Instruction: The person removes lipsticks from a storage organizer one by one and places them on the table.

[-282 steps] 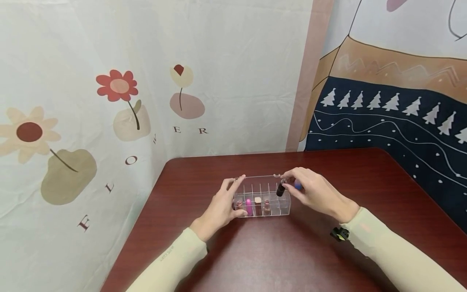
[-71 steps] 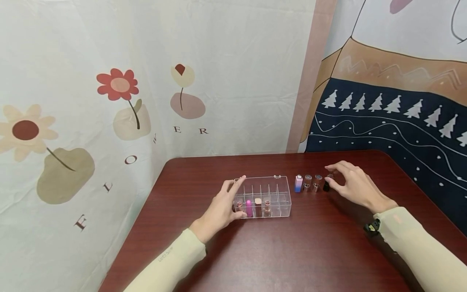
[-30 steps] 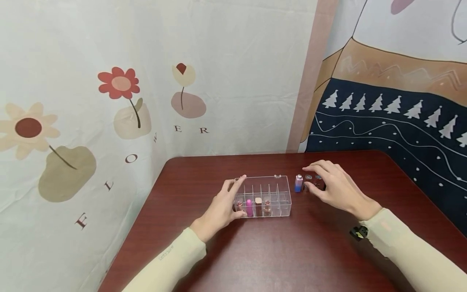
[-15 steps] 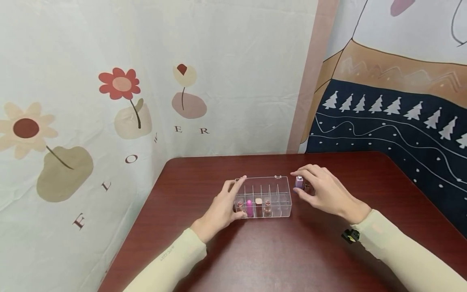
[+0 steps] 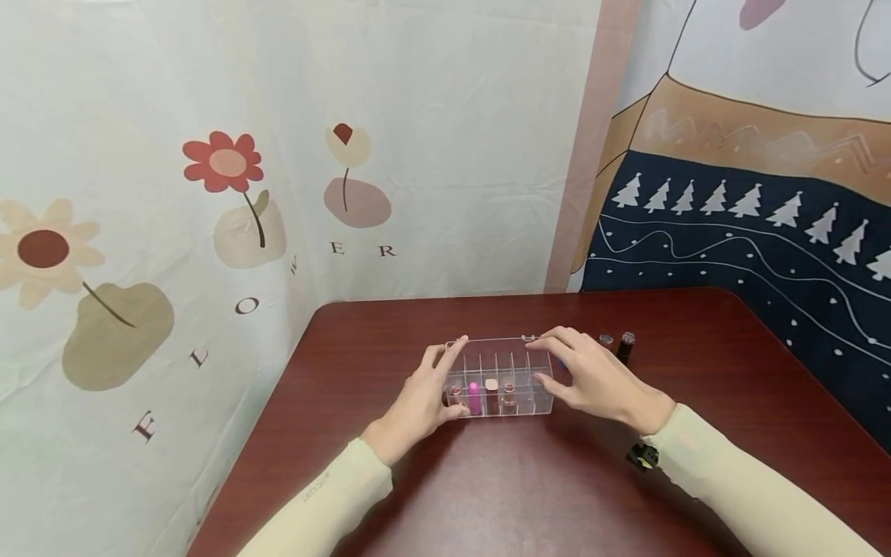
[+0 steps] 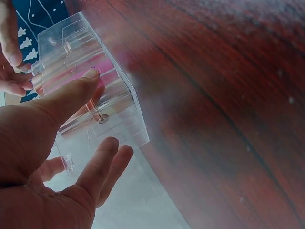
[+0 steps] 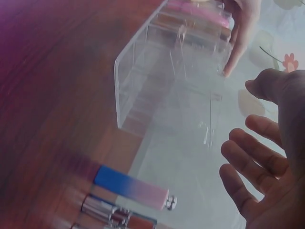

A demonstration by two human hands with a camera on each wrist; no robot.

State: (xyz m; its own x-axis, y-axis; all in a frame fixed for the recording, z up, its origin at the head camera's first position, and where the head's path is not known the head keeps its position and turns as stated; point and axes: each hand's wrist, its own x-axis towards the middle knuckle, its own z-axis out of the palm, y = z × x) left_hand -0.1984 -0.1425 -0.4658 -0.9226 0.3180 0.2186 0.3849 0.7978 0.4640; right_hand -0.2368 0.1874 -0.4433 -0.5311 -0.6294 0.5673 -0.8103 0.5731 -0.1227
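Clear box (image 5: pixel 543 399) on table (image 5: pixel 487 487), lid up, w/ four tubes in the front row, incl. pink tube (image 5: pixel 475 399); two front slots at its R end bare. L hand (image 5: pixel 418 391) grips the L end btwn thumb and fingers; R hand (image 5: pixel 595 379) spread, holding nothing, by the R end and lid. Outside stand blue-and-pink tube (image 7: pixel 133 187), silver tube (image 7: pixel 102 207) and black tube (image 5: pixel 625 348), just R of the box. From my remote seat I judge the step as sorting tubes, prob. paused btwn two of them; next move calls for a steady L grip, R thumb and fingers closing on a tube or lid edge; I can't tell which.
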